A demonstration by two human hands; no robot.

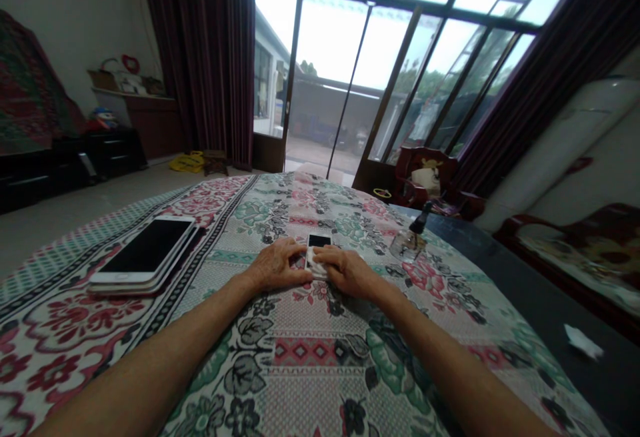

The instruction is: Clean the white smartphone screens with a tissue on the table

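A small white phone (320, 241) with a dark screen lies flat on the patterned tablecloth (305, 320). My left hand (280, 265) grips its left side, fingers at the edge and thumb by the lower corner. On the phone's lower part, my right hand (349, 270) presses a crumpled white tissue (316, 265) under bent fingers. The tissue and fingers hide much of that part of the phone. Farther left rests a stack of larger white phones (150, 250), the top one with its black screen up. A clear bottle with a black pump top (410, 243) stands to the right.
Beyond the cloth, the dark tabletop (525, 303) shows on the right, with another crumpled white tissue (583, 342) on it. Wooden chairs (427, 173) stand past the table. Glass sliding doors (345, 83) and dark curtains (200, 57) are at the back.
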